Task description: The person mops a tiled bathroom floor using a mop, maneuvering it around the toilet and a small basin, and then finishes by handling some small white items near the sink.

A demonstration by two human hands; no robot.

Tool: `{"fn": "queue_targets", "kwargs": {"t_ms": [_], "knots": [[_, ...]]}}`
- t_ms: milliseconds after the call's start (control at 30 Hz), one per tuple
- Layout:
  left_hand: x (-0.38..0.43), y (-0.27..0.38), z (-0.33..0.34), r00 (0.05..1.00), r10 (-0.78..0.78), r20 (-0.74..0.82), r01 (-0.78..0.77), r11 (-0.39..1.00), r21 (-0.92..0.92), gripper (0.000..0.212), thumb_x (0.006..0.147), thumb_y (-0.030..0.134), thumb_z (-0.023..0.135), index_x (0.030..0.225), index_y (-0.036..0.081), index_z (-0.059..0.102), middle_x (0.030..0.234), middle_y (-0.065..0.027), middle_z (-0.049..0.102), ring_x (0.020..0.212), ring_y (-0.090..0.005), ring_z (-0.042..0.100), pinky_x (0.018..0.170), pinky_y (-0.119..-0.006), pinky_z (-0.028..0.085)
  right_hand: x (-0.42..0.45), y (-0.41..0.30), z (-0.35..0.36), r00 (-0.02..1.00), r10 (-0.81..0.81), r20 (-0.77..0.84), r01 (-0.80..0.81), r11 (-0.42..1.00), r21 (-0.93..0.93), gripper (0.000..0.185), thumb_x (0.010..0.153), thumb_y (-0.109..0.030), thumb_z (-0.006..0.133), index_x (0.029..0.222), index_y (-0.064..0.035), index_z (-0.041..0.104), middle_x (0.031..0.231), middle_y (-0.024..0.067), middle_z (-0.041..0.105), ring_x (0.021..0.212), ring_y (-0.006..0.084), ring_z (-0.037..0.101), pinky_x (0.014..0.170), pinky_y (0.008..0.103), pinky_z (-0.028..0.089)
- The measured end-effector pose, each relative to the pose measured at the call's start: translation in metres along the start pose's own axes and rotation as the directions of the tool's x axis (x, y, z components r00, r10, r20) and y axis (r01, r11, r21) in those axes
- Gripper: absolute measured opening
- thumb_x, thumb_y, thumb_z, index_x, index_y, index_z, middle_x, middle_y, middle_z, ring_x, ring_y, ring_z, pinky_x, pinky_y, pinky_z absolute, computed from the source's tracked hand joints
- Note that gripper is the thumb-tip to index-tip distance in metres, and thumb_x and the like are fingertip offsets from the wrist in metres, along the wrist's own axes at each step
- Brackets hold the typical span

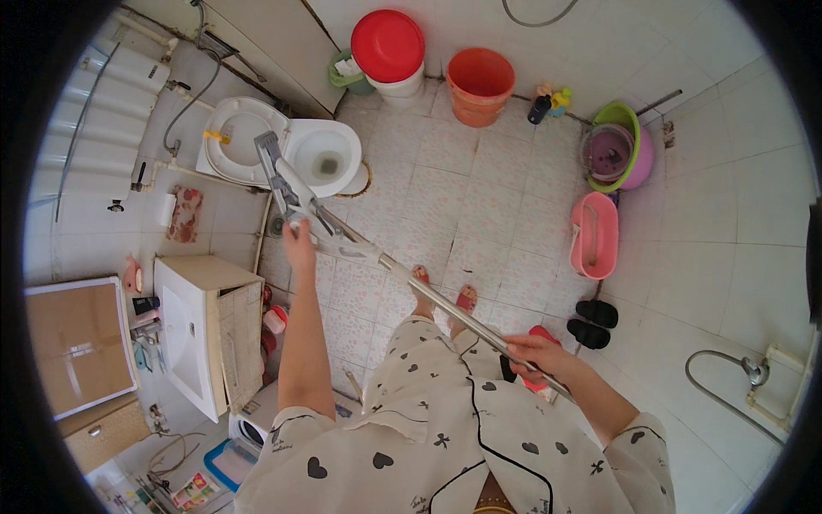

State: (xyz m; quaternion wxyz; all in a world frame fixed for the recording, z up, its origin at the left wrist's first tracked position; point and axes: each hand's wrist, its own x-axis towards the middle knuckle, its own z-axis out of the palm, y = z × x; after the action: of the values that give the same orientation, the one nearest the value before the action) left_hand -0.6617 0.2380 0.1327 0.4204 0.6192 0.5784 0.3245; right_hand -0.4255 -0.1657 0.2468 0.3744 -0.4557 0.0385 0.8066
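A mop with a silvery metal pole lies slantwise across the front of my body. My right hand is wrapped around the pole near its lower right end. My left hand grips the grey and white mop head from below, and its fingertips are partly hidden. The head is raised, tilted up to the left, and overlaps the view of the white toilet. The toilet lid is up, with a yellow strip at its side.
A red-topped bucket, an orange bucket, stacked basins, a pink tub and black slippers line the walls. At left stands a washbasin cabinet beside a washing machine. The tiled floor has dark specks.
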Motion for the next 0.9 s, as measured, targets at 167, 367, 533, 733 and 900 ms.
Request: {"fn": "queue_targets", "kwargs": {"t_ms": [167, 367, 533, 733, 900], "knots": [[-0.006, 0.066, -0.009, 0.996, 0.029, -0.090, -0.020, 0.994, 0.105, 0.037, 0.076, 0.032, 0.053, 0.081, -0.004, 0.047, 0.068, -0.0108, 0.050, 0.061, -0.0181, 0.044, 0.056, -0.030, 0.035, 0.053, -0.025, 0.007, 0.993, -0.059, 0.103, 0.044, 0.989, 0.141, 0.038, 0.088, -0.025, 0.039, 0.124, -0.0136, 0.033, 0.057, -0.0007, 0.037, 0.036, 0.0035, 0.026, 0.030, 0.0170, 0.022], [-0.034, 0.075, 0.020, 0.924, 0.341, -0.175, -0.248, 0.880, 0.406, 0.046, 0.070, 0.031, 0.058, 0.094, -0.006, 0.046, 0.078, -0.0151, 0.047, 0.074, -0.0274, 0.044, 0.069, -0.036, 0.035, 0.104, -0.043, 0.031, 0.997, -0.064, 0.043, 0.056, 0.985, 0.166, 0.037, 0.089, -0.025, 0.038, 0.124, -0.0156, 0.034, 0.057, 0.0003, 0.040, 0.034, 0.0040, 0.029, 0.027, 0.0172, 0.024], [-0.053, 0.089, 0.028, 0.938, 0.343, -0.058, -0.270, 0.822, 0.501, 0.056, 0.070, 0.030, 0.060, 0.106, -0.007, 0.038, 0.093, -0.0188, 0.044, 0.089, -0.0316, 0.040, 0.080, -0.041, 0.030, 0.126, -0.052, 0.044, 0.996, -0.069, 0.058, 0.057, 0.980, 0.191, 0.034, 0.089, -0.028, 0.038, 0.121, -0.0182, 0.036, 0.056, 0.0005, 0.040, 0.034, 0.0039, 0.029, 0.027, 0.0181, 0.023], [-0.065, 0.075, 0.028, 0.931, 0.356, 0.075, -0.344, 0.797, 0.497, 0.066, 0.069, 0.027, 0.061, 0.115, -0.009, 0.030, 0.102, -0.0219, 0.040, 0.096, -0.0332, 0.038, 0.085, -0.042, 0.028, 0.143, -0.067, 0.068, 0.998, -0.059, -0.027, 0.062, 0.989, 0.136, 0.033, 0.088, -0.028, 0.040, 0.120, -0.0178, 0.036, 0.055, 0.0006, 0.040, 0.034, 0.0040, 0.029, 0.027, 0.0181, 0.023], [-0.050, 0.069, 0.024, 0.946, 0.312, 0.089, -0.318, 0.840, 0.440, 0.068, 0.069, 0.026, 0.061, 0.117, -0.009, 0.028, 0.107, -0.0226, 0.038, 0.099, -0.0327, 0.036, 0.088, -0.042, 0.026, 0.153, -0.075, 0.080, 0.994, -0.047, -0.094, 0.058, 0.991, 0.125, 0.036, 0.088, -0.026, 0.040, 0.123, -0.0160, 0.034, 0.055, 0.0006, 0.040, 0.034, 0.0041, 0.028, 0.027, 0.0177, 0.024]]}}
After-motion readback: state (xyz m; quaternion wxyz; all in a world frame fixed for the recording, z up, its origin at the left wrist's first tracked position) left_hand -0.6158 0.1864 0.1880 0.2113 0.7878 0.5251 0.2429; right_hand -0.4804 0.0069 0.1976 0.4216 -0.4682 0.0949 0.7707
